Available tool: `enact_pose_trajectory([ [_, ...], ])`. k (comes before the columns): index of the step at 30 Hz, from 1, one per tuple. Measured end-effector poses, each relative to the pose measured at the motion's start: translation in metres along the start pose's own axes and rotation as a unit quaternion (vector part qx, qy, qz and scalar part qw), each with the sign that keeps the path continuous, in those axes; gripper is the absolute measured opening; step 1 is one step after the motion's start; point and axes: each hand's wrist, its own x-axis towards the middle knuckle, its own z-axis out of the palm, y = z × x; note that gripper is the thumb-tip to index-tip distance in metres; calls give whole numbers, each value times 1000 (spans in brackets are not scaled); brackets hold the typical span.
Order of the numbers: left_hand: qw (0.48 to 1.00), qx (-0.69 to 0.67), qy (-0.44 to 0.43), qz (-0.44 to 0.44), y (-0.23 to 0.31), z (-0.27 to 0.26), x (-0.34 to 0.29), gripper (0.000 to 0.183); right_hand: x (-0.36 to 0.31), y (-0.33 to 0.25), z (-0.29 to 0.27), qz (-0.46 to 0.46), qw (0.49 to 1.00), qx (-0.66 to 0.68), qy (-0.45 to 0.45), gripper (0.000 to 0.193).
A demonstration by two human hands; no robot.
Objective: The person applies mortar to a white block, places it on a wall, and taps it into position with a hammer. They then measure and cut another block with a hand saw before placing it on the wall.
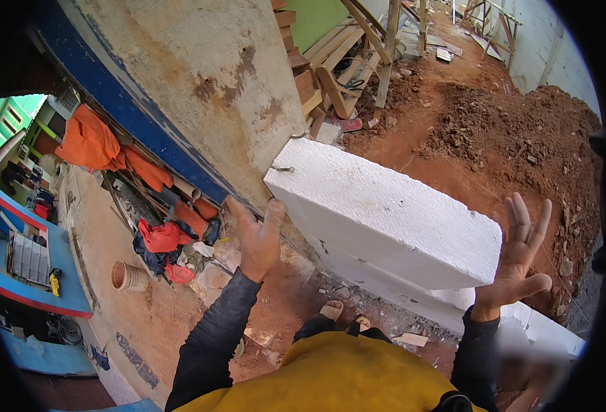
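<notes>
A thick white aerated concrete block (385, 206) lies on top of a low wall of similar white blocks (385, 292), its left end against a stained concrete column (207, 75). From the column side, a bent nail (283, 169) sticks out over the block's top. My left hand (256, 237) is raised beside the block's left end, thumb and fingers apart, holding nothing. At the block's right end my right hand (516, 257) has its fingers spread and grips nothing. Whether its palm touches the block cannot be told.
Red soil heaps (509, 130) lie beyond the wall. Timber planks (347, 62) and stacked bricks (306, 82) stand behind the column. To the left are an orange tarp (90, 141), red plastic bags (162, 237) and a bucket (130, 277). Rubble lies along the wall's foot.
</notes>
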Motion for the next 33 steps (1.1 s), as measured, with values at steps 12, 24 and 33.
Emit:
enact_pose_trajectory([
  [12, 996, -59, -69, 11, 10, -10, 1, 84, -5, 33, -8, 55, 981, -19, -184, 128],
  [24, 982, -86, -133, 103, -8, -23, 4, 69, -2, 25, 28, 119, 982, 104, -99, 121],
  [33, 942, -185, -277, 45, -35, -53, 31, 86, 4, 2, -26, 71, 991, -27, -107, 115],
])
